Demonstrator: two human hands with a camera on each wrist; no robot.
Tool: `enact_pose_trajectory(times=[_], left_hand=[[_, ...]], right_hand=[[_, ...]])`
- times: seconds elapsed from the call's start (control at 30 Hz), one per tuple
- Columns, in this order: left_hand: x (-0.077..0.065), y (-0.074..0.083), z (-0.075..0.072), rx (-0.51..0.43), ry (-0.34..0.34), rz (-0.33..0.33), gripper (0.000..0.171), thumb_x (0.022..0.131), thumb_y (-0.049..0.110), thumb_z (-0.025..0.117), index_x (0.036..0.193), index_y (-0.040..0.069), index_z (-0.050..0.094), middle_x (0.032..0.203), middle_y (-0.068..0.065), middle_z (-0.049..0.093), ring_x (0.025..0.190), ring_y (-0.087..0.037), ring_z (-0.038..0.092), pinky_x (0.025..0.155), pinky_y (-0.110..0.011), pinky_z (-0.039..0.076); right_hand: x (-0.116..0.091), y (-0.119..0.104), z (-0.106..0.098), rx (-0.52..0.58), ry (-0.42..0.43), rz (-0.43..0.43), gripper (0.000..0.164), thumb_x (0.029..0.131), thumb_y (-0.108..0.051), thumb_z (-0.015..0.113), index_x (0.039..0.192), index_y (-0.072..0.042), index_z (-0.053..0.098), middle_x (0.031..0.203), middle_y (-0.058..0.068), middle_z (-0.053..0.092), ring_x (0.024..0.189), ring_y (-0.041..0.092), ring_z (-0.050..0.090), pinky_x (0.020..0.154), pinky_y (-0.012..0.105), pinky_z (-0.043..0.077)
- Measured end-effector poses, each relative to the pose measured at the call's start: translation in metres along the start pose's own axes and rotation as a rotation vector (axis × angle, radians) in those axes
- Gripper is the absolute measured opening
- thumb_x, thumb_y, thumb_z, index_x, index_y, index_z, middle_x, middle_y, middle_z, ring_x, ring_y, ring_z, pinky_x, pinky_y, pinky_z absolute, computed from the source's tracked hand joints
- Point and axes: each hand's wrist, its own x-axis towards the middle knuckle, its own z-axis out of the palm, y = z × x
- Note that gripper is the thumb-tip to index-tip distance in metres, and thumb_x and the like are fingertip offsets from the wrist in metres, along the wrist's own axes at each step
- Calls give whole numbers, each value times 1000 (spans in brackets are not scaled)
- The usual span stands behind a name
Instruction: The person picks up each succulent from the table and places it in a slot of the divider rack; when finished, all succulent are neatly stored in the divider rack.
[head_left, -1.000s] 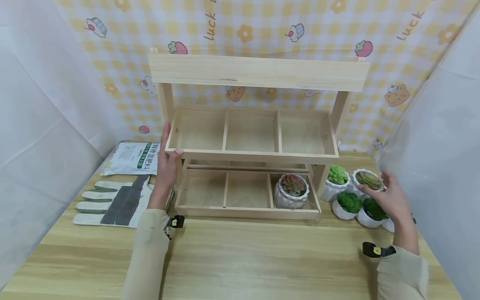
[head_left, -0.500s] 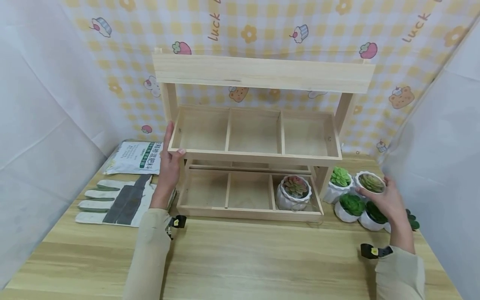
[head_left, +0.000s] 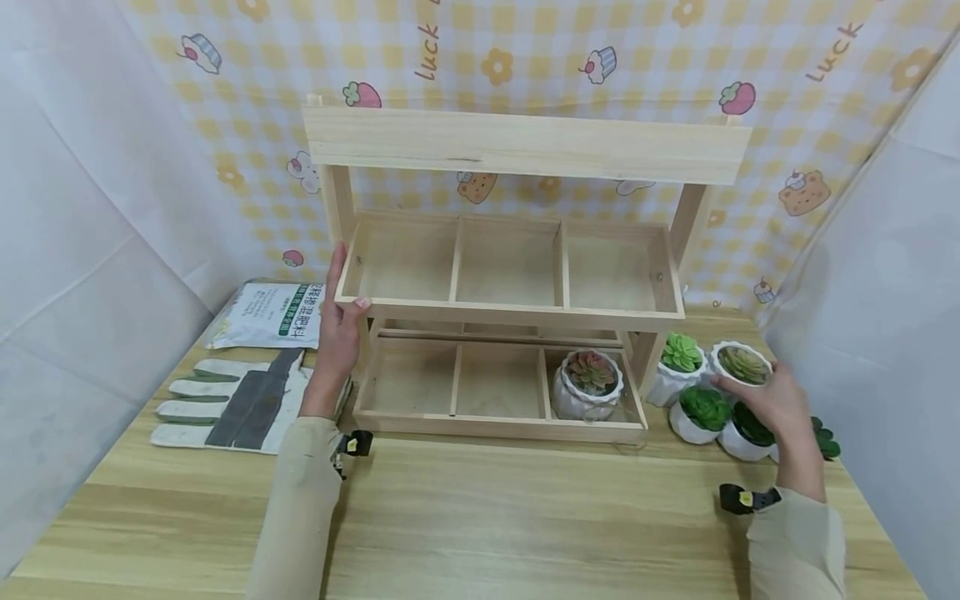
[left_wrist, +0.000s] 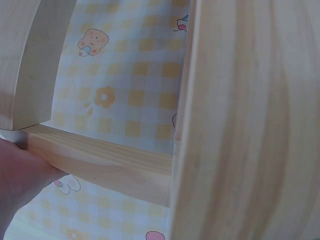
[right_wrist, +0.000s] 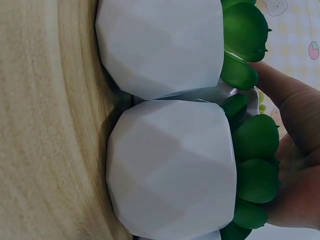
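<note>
My left hand (head_left: 339, 333) grips the left end of the upper tray of a pale wooden plant shelf (head_left: 510, 313), its thumb on the front edge. The left wrist view shows that hand (left_wrist: 25, 175) against the wooden frame (left_wrist: 105, 167). At the right, my right hand (head_left: 780, 407) holds a potted succulent (head_left: 742, 365) with dull green leaves in a white pot, thumb on the near side. In the right wrist view, faceted white pots (right_wrist: 172, 170) with green leaves partly hide the right hand (right_wrist: 300, 125). A reddish succulent (head_left: 588, 385) sits in the lower tray's right compartment.
Several more succulents, one bright green (head_left: 681, 354) and one dark green (head_left: 703, 408), crowd the table right of the shelf. At the left lie a work glove (head_left: 251, 408) and a white printed bag (head_left: 258, 315). A checked cloth (head_left: 495, 67) hangs behind.
Since a second ago, my right hand has come in closer around the dull green succulent's pot. The left hand keeps its grip on the tray, and the head view has shifted slightly.
</note>
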Motion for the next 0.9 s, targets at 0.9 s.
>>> enact_pose_trajectory(times=[0.9], left_hand=[[0, -2, -1, 5, -1, 10, 73, 85, 10, 42, 151, 17, 12, 153, 0, 15, 134, -29, 24, 105, -48, 23]], right_hand=[[-9, -15, -7, 263, 179, -26, 95, 82, -35, 67, 143, 7, 8, 141, 27, 23, 119, 38, 33, 87, 36, 39]])
